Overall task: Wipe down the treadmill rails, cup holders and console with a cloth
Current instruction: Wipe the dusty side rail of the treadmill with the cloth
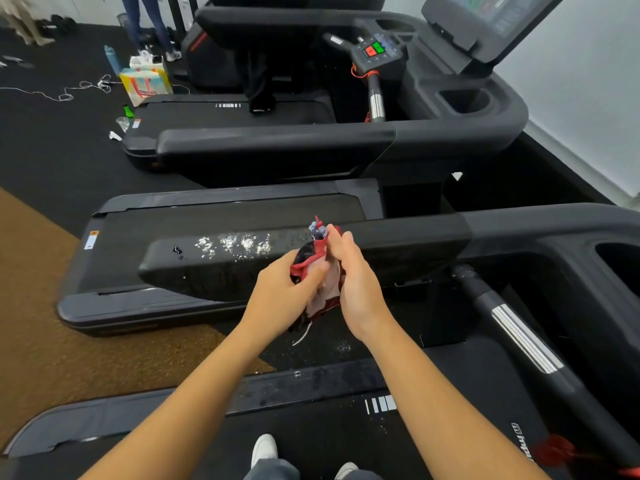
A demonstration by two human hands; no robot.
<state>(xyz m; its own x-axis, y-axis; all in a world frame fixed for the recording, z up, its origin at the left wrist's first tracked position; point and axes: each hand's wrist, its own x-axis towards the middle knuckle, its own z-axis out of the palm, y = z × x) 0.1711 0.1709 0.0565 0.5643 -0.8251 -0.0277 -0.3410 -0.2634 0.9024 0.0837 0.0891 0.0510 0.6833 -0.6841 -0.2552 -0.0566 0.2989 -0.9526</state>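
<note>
**Treadmill wipe-down, early stage by the look of it: rail soiled, cloth in both hands.**

Treadmill (311, 427), belt underfoot. Left rail (207, 271) carries white flecks (235, 244) along its top towards the rear end, so it is judged not yet wiped clean. Cup holder (609, 258) at the front right corner gives no sign either way; the rest cannot be judged. Cloth (322, 282), red, white and dark, is bunched just above the rail's near edge, between the hands. Left hand (280, 292) curls round its lower part; right hand (356, 289) grips its upper part, fingers closed on the fabric.

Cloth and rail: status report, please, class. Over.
Report: left hand and right hand both grip cloth, beside rail. Rail has white specks, unwiped. Nothing blocking.
</note>
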